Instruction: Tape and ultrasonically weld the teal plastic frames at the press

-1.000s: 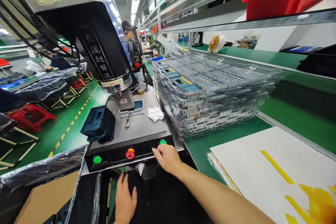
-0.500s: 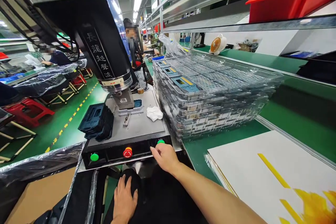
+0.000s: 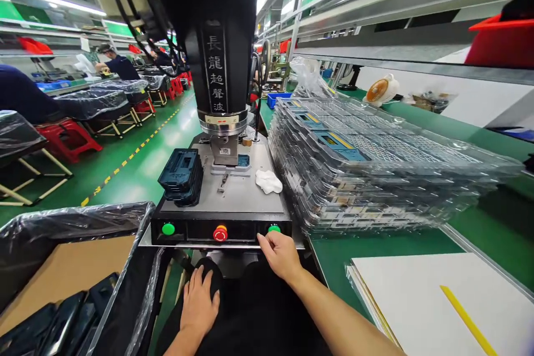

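My right hand (image 3: 280,256) is curled at the front panel of an ultrasonic welding machine (image 3: 227,44), its fingers against the right green button (image 3: 274,228), which they partly cover. I see nothing held in it. My left hand (image 3: 199,301) lies on my left knee, fingers stretched out and holding nothing. The machine's metal horn (image 3: 225,150) is down at a dark blue plastic part (image 3: 243,161) in a light fixture (image 3: 231,171); whether they touch I cannot tell. Between the hands, on the panel, sits a red stop button (image 3: 220,233).
Dark blue plastic housings (image 3: 180,175) are stacked left on the machine's base, a white cloth (image 3: 269,182) right. Clear trays (image 3: 334,194) with parts rise beside it on the green bench. A plastic-lined bin (image 3: 144,217) holds dark parts, lower left. A co-worker (image 3: 120,64) sits farther back.
My view has swung left, so the machine appears more central and more of the bin shows. My right hand stays at the green button and my left hand on the knee.
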A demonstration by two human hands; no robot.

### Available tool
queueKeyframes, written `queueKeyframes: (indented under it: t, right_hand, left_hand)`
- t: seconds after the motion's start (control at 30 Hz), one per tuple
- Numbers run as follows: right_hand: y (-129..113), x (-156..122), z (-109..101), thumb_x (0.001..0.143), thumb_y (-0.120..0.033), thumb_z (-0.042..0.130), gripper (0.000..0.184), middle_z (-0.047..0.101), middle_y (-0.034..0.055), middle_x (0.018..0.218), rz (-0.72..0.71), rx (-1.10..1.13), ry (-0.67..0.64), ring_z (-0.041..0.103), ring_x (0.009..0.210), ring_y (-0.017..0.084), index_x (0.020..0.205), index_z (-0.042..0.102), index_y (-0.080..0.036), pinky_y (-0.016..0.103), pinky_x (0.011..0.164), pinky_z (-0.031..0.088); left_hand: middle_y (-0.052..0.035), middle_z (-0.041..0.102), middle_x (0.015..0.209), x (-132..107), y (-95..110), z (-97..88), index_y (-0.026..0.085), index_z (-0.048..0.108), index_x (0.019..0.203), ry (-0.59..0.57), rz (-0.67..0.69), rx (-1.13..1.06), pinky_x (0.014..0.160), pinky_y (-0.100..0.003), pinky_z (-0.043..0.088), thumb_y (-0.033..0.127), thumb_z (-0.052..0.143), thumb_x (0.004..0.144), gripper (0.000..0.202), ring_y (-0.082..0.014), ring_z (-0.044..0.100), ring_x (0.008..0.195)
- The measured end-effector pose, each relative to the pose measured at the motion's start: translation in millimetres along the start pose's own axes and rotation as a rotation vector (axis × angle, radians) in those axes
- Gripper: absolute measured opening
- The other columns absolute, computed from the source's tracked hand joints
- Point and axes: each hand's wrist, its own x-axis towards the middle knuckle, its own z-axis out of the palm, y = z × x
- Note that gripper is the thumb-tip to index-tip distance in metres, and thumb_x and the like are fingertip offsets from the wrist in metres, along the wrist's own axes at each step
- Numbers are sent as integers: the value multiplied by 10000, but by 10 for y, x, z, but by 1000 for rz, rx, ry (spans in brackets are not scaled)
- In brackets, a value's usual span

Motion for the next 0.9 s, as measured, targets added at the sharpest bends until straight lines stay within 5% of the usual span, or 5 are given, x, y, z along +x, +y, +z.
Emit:
queueKeyframes:
  t: [0.3,0.6,0.9]
  right_hand:
    - [-99,192,-48,952,-413,470,447,484,-17,540,-168,-94,60,425,508,94,562,483,-195,235,545,319]
    - [-351,1406,43,899,-352,533,215,656,73,845,-333,-309,97,588,851,201,850,660,-186,302,810,444]
    - [-414,2309,484,920,-309,499,284,665,130,1054,-285,-663,-104,580,994,255,1034,713,-161,356,898,434]
  left_hand:
    - [-117,374,1511,6,-58,-13,174,541,1356,6,-7,-111,1146,-475,246,224,466,846,518,-287,277,1422]
    - [-98,378,1512,34,-79,-32,188,554,1337,-9,-10,-209,1170,-466,198,233,467,835,511,-272,254,1437]
    - [-86,377,1517,40,-124,-104,202,566,1326,-56,-29,-306,1182,-444,165,281,467,833,509,-262,224,1454]
